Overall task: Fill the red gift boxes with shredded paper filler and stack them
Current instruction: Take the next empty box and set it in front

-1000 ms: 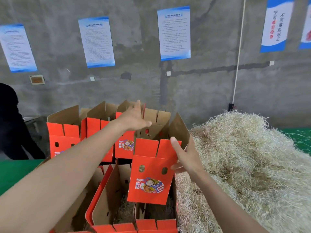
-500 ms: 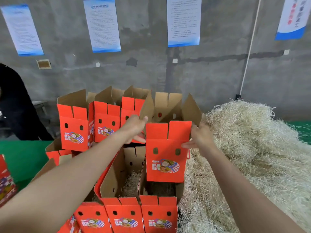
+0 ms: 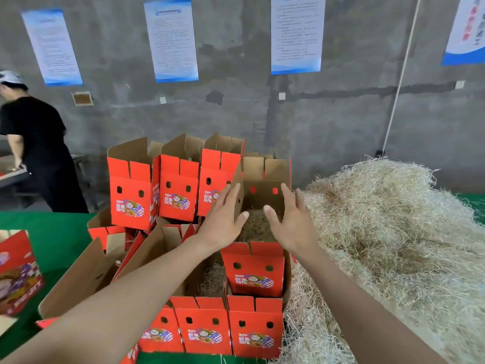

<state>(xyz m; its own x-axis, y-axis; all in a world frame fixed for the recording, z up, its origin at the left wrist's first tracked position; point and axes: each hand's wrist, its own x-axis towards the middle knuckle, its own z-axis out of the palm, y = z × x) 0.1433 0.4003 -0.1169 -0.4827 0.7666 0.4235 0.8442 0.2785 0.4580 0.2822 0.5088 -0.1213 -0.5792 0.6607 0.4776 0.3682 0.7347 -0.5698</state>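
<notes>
Red cardboard gift box (image 3: 256, 274), brown flaps standing open and pale shreds showing inside, sits atop the right end of the lower row of red boxes (image 3: 202, 329). Our left hand (image 3: 223, 222) and right hand (image 3: 291, 222) flank its open top, fingers spread, holding nothing. Just beside its right wall we see the heap of shredded paper filler (image 3: 380, 232); three upright red boxes (image 3: 131, 195) stand back-left, and the green tabletop (image 3: 52, 240) shows further left.
</notes>
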